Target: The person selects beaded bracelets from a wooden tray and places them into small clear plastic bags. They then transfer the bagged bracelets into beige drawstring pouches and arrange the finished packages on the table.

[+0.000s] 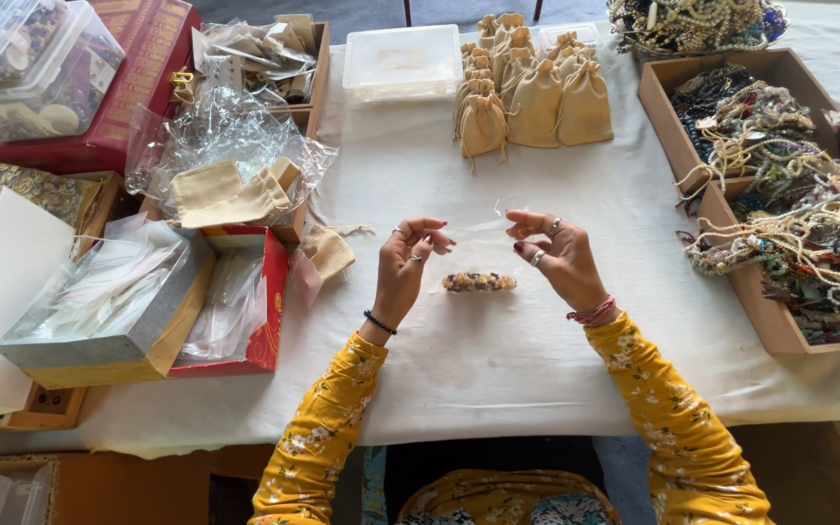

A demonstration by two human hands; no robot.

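Clear plastic pouch [478,255] hangs between both hands above the white tablecloth [498,360], near the middle of the table, with a beaded bracelet [479,282] lying along its bottom edge.

Head view, hands: we see the left hand [406,262] pinching the pouch's upper left corner between thumb and fingertips, and the right hand [554,255] pinching the upper right corner the same way. Both hands grasp the pouch; neither is released. Rings show on several fingers, a dark bead band sits on the left wrist, and pink cords sit on the right wrist. Both sleeves are yellow with a floral print.

Head view, surroundings: we note a cluster of tan drawstring bags [527,87] at the far centre, with a white lidded plastic box [402,60] just left of it. At the right, cardboard trays [721,209] hold tangled bead necklaces [809,233]. At the left, a red box [266,321] holds clear sleeves, a grey box [99,345] stands just beside it, and crumpled cellophane with folded tan cloth [221,192] lies farther back. A small tan bag [328,253] rests near the left hand.
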